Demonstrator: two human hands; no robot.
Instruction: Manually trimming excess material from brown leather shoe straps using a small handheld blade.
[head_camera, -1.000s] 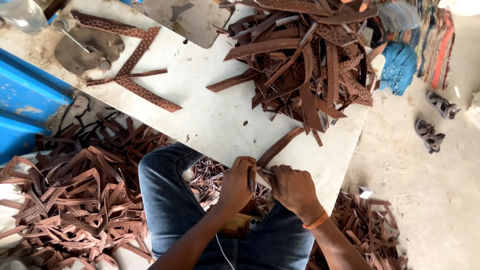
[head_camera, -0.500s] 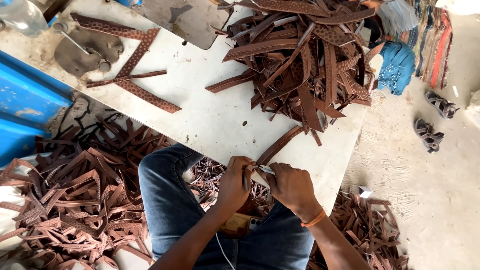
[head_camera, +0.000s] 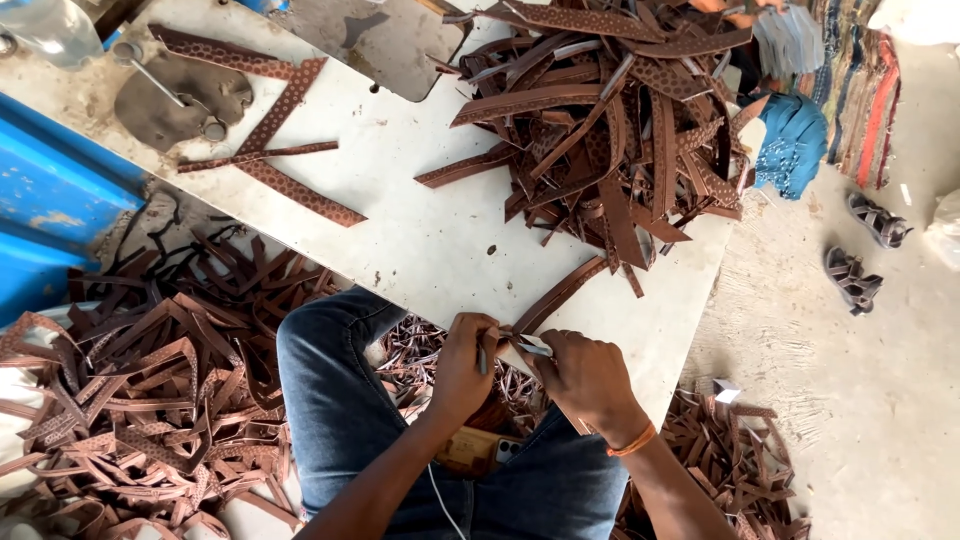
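Brown leather strap (head_camera: 560, 295) runs from the near edge of a white worktable (head_camera: 420, 230) up toward a big heap of similar straps (head_camera: 620, 130), its near end pinched between a seated person's two hands. Left hand (head_camera: 465, 365) is curled closed around that end, with a slim tool (head_camera: 483, 355) gripped upright in the same fist. Right hand (head_camera: 590, 380), an orange band (head_camera: 632, 441) at its wrist, is closed too, thumb and fingers pressing a small light-coloured piece (head_camera: 535, 350) against the strap; what exactly that piece is cannot be made out. Both hands meet just above the person's lap, over blue jeans (head_camera: 340, 400).

Farther left on the table lie a few patterned brown strips (head_camera: 290, 170) laid across one another, beside a flat grey leather scrap (head_camera: 180, 95). Loose brown offcuts (head_camera: 140, 390) cover the floor at near left, and a smaller scatter (head_camera: 730, 450) sits at near right. A pair of sandals (head_camera: 865, 250) rests on the bare concrete at far right, near a blue cloth (head_camera: 795, 140).
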